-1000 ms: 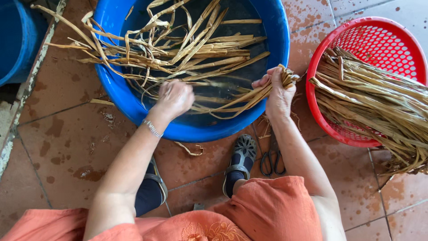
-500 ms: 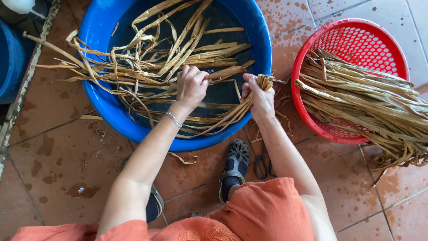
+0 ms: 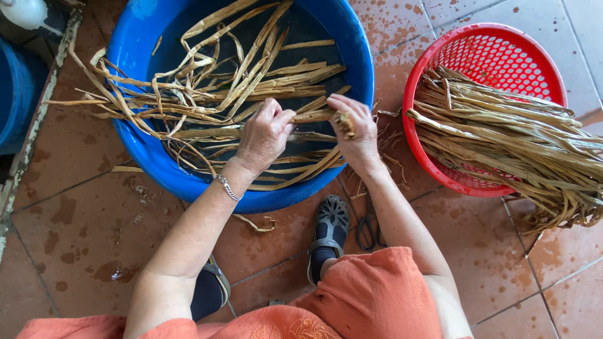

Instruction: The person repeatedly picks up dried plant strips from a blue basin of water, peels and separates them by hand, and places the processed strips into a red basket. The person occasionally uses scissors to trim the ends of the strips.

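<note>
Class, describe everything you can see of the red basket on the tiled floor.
The red basket is round, of perforated plastic by its look, with a smooth thick rim. It sits upright on the wet reddish floor tiles, to the right of the blue tub, apart from it. A bundle of long tan dried strips lies across it, the ends trailing over its right rim onto the floor. Neither hand touches it; the right hand is nearer.

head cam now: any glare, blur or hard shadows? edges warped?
Head view: soft, even daylight, no hard shadows; left hand and right hand are sharp, no motion blur. Faint sheen on the wet rim of the blue tub and on the damp floor tiles. Strips in the red basket stay crisp. Tile lines bend slightly toward the frame edges: mild wide-angle distortion.
</note>
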Demonstrator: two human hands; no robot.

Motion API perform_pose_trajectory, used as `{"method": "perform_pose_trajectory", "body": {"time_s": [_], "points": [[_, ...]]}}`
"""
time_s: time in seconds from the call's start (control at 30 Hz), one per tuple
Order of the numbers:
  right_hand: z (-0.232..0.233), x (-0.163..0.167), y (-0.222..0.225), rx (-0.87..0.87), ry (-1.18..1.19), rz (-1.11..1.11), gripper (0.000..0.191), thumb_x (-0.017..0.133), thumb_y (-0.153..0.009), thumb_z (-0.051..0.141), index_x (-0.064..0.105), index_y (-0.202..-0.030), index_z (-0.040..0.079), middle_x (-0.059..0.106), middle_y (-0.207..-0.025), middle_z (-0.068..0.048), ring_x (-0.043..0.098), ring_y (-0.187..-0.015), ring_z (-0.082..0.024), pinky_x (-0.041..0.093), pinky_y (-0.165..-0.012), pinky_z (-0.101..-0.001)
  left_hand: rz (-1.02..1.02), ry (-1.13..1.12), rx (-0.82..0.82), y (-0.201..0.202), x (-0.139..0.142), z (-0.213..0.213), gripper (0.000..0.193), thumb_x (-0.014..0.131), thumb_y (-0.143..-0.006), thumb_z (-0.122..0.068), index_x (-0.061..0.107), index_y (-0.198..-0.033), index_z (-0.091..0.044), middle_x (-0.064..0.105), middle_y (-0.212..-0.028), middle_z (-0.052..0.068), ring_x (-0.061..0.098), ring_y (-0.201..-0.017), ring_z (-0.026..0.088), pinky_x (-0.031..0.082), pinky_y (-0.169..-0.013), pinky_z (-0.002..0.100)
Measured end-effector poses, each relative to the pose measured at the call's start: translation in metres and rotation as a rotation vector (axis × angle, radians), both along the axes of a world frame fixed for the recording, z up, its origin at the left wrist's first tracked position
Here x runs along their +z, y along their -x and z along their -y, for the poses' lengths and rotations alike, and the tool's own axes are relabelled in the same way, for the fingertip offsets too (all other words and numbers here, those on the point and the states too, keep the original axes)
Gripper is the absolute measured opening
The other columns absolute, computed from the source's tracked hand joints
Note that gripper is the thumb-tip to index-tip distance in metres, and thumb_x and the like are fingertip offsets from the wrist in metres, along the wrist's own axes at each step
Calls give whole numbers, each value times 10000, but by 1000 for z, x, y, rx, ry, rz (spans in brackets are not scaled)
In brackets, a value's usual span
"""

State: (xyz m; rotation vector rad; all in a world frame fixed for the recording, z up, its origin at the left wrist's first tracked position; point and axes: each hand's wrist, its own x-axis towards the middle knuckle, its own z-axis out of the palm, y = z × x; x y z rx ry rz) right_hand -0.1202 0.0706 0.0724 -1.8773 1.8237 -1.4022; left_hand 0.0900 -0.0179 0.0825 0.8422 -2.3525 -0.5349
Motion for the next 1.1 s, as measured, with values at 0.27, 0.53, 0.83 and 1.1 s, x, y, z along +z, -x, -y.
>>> {"method": "perform_pose_trajectory", "body": {"time_s": [0.27, 0.53, 0.83, 1.1], "points": [[-6, 7, -6, 204, -236, 5, 531, 630, -777, -173, 630, -1273, 18, 656, -1014, -159, 686, -939, -337, 552, -789, -390, -48, 279, -38, -17, 22, 17, 253, 711, -902, 21, 692, -1151, -21, 631, -1077, 96, 625, -1025, 268, 553, -929, 379], [-7, -3, -5, 53, -52, -3, 367, 649, -776, -148, 663, -1094, 35, 635, -889, -131, 680, -833, -323, 539, -715, -393, 117, -279, -164, -12, -15, 1, 108, 649, -1006, -110, 709, -945, -44, 640, -829, 31, 596, -795, 156, 517, -723, 315], [-2, -4, -12, 193, -132, 52, 319, 645, -819, -121, 677, -1104, 19, 660, -895, -123, 689, -796, -303, 533, -683, -376, -341, -734, 8, -10, 6, 8, 155, 741, -967, -129, 631, -992, -24, 572, -767, -14, 497, -670, 50, 436, -582, 232], [-7, -2, -9, 186, -180, 96, 117, 765, -938, 54, 695, -1028, 27, 667, -847, -118, 687, -748, -275, 519, -647, -364, -81, 151, -160, -24, 25, 7, 172, 674, -954, -48, 651, -1118, -2, 677, -971, 140, 699, -893, 320, 572, -812, 393]]}}
